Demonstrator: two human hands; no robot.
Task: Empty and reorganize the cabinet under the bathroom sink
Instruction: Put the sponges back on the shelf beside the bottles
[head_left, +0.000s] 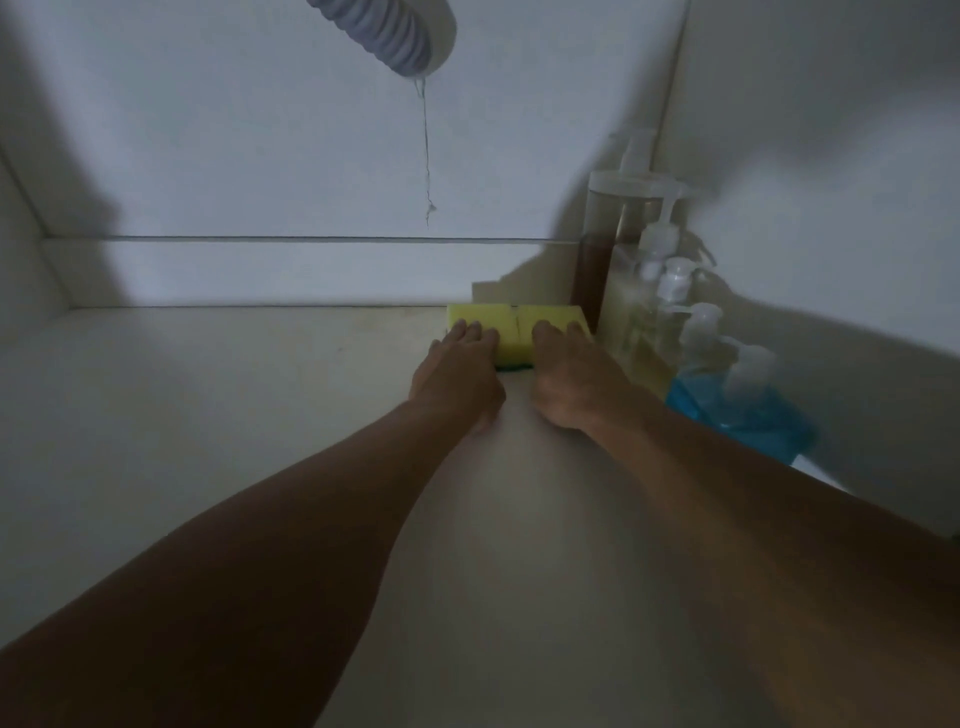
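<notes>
Two yellow sponges (511, 323) with a green underside lie side by side on the cabinet floor (218, 405), against the back wall. My left hand (457, 379) rests with straight fingers on the left sponge. My right hand (569, 376) lies the same way on the right sponge. Both arms reach deep into the cabinet. The front parts of the sponges are hidden under my fingers.
A row of pump bottles stands along the right wall: a tall brown one (597, 260), clear yellowish ones (641, 312) and blue ones (737, 410) nearest me. A grey corrugated drain hose (395, 36) hangs at the top, with a thread dangling from it.
</notes>
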